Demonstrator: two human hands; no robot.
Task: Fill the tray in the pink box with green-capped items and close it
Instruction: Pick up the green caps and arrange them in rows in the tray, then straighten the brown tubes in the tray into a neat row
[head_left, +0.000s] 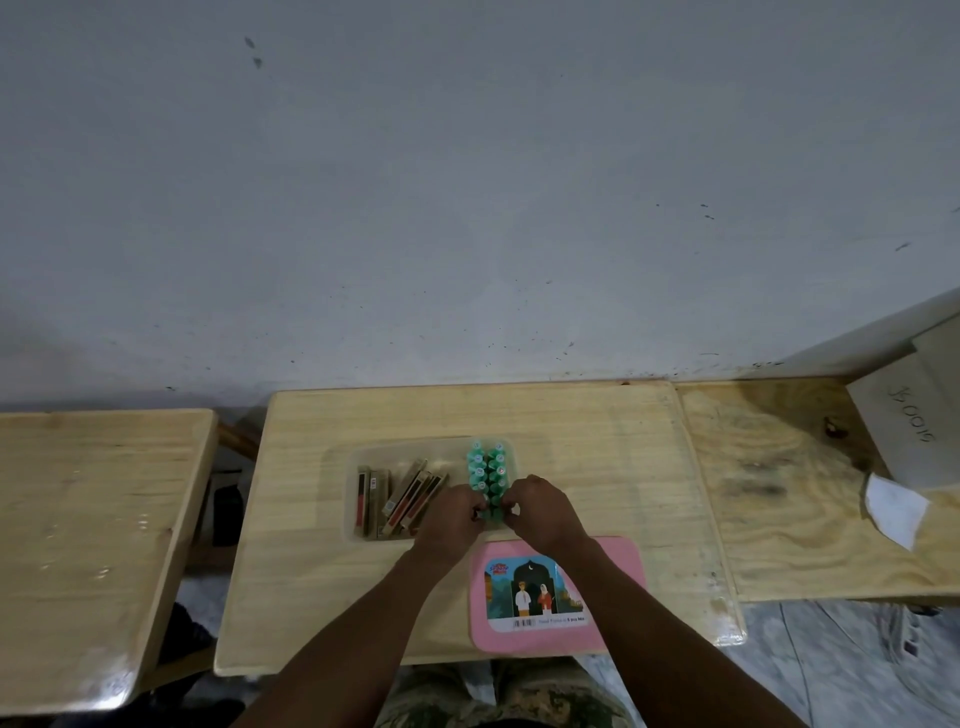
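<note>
The clear tray (353, 467) sits mid-table, crowded by brown packets (400, 493) on its left and two rows of green-capped items (487, 470) on its right, with both hands (the left hand (452, 514) and the right hand (540, 512), meeting at the rows' near end) blocking the near approach. Just beside the tray's near right corner, the pink lid (613, 561) fills the near table edge under the right forearm. Bare wooden table (597, 441) lies open on the tray's far side, its right and its near left.
</note>
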